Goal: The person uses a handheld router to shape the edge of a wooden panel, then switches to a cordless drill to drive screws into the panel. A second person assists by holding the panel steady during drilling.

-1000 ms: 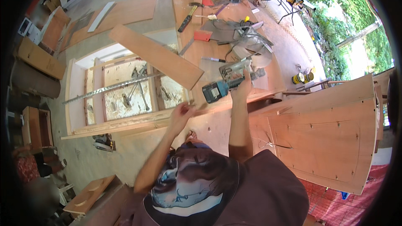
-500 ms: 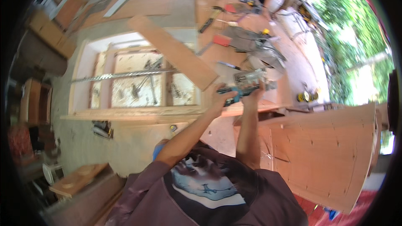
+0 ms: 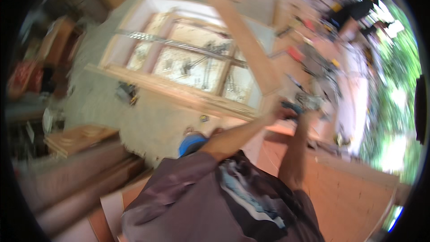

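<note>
A teal and black power tool (image 3: 293, 108) with a greyish metal end is held over the right-hand work surface, smeared by motion, so its exact kind does not show. My left hand (image 3: 280, 113) is closed round its teal body. On the far side of the tool, my right hand (image 3: 311, 117) looks closed on it too, though its fingers are blurred. Just beyond my left hand lies the near end of a long plywood strip (image 3: 244, 42). That strip slants across the right end of a wooden frame (image 3: 179, 97) with inner dividers.
A perforated metal strip (image 3: 170, 42) spans the frame. Red-handled tools (image 3: 295, 54) and cords litter the far-right surface. Large plywood panels (image 3: 345, 188) stand at my right. A tape measure (image 3: 204, 118) and a black-yellow tool (image 3: 127, 93) lie on the floor. Another person (image 3: 354, 15) works at the far right.
My view has swung and tilted, so the frame, the strip and my hands now sit farther right in the picture. Both hands stay at the power tool. More floor shows at the left.
</note>
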The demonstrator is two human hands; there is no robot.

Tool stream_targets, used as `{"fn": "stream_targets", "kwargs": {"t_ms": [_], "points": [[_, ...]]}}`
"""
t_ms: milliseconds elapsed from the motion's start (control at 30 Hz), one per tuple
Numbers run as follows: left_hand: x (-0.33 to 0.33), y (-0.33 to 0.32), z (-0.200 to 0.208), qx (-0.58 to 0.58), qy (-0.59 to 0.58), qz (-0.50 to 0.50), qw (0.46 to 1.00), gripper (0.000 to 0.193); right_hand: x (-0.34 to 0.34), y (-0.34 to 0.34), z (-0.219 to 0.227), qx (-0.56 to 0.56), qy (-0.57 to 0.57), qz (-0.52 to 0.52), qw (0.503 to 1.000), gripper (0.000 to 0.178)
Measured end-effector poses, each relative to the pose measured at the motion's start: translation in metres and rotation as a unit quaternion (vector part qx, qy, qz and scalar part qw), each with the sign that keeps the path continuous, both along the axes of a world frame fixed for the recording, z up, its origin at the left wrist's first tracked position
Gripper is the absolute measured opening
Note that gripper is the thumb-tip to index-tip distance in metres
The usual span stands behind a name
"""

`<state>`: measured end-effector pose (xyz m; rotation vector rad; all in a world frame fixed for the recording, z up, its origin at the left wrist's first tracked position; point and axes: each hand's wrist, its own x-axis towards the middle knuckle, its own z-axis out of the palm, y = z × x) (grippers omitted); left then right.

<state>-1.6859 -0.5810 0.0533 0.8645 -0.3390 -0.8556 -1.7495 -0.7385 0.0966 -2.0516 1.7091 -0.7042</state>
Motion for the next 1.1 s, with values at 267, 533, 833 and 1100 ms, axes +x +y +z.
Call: {"fn": "stream_targets", "kwargs": {"t_ms": [267, 533, 833, 1100], "points": [[0.02, 0.042, 0.054, -0.032, 0.179, -0.117, 0.976, 0.058, 0.027, 0.009, 0.035, 0.141, -0.474, -0.352, 0.795, 0.066], [0.095, 0.217, 0.076, -0.011, 0.212, -0.011, 0.977, 0.056, 0.025, -0.016, -0.005, 0.136, -0.543, -0.284, 0.779, 0.066], [0.077, 0.438, 0.015, -0.011, 0.262, 0.111, 0.959, 0.07, -0.003, -0.003, -0.016, 0.06, -0.424, -0.236, 0.873, 0.081], [0.082, 0.394, 0.035, -0.009, 0.184, 0.053, 0.982, 0.081, -0.028, 0.002, 0.063, -0.237, -0.326, -0.186, 0.896, 0.077]]}}
